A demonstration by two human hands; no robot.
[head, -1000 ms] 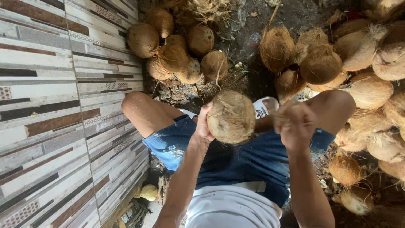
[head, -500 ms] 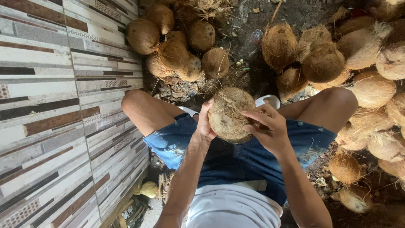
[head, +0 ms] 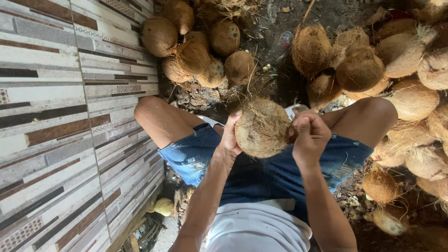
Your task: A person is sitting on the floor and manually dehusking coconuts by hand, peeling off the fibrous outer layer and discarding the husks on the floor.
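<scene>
Brown and fibrous, a husked coconut (head: 262,128) sits between two bare hands, held up over the lap of a seated person in torn blue denim shorts (head: 261,170) and a white shirt (head: 256,228). The left hand (head: 230,137) cups the coconut's side, palm against the shell and thumb laid over its upper edge, fingers curled behind it out of sight. The right hand (head: 310,135) is closed into a loose fist at the coconut's other side, fingers pinched on what looks like a strand of husk fibre at the shell's edge; whether it grips fibre or only presses against the shell cannot be told for sure. Both forearms rise from the bottom of the view and meet at the coconut, which hangs above the gap between the person's bent knees (head: 154,109).

Beyond the knees, the dark dirt ground (head: 280,28) is littered with husk scraps. One cluster of brown coconuts (head: 196,46) lies near the left knee, close against a wall of striped tiles (head: 56,121) in cream, grey and brown. A larger heap of paler, shaggier coconuts (head: 401,74) fills the right side, running down past the right knee. Low beside the wall, near the person's hip, lies a small yellowish fruit (head: 163,206).
</scene>
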